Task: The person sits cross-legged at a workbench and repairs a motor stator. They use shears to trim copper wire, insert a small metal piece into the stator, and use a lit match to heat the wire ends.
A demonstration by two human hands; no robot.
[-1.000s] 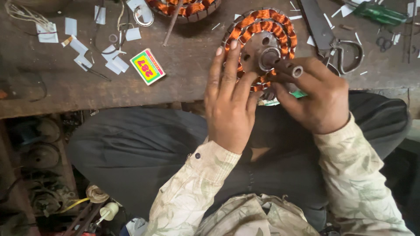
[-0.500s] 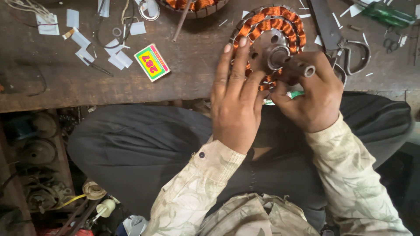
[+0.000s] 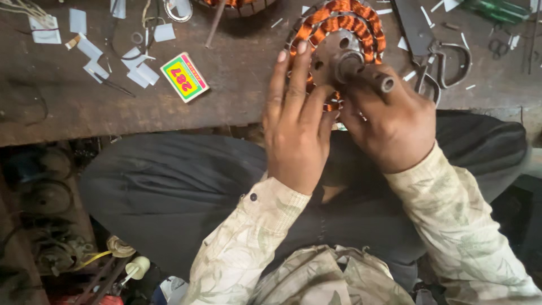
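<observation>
A motor stator (image 3: 344,34) — a steel disc ringed with copper-orange windings, a stubby shaft at its middle — stands tilted at the near edge of the wooden tabletop (image 3: 237,85), over the person's lap. It looks heavy and stiff, though the fine wire coils would likely scratch or snag; the plain hub and shaft seem the safer places to grip. The left hand (image 3: 296,127) lies flat against its left side, fingers (image 3: 298,73) spread over the coils. The right hand (image 3: 389,127) curls round the lower right rim, just under the shaft. Scissors (image 3: 435,51) lie beside it.
</observation>
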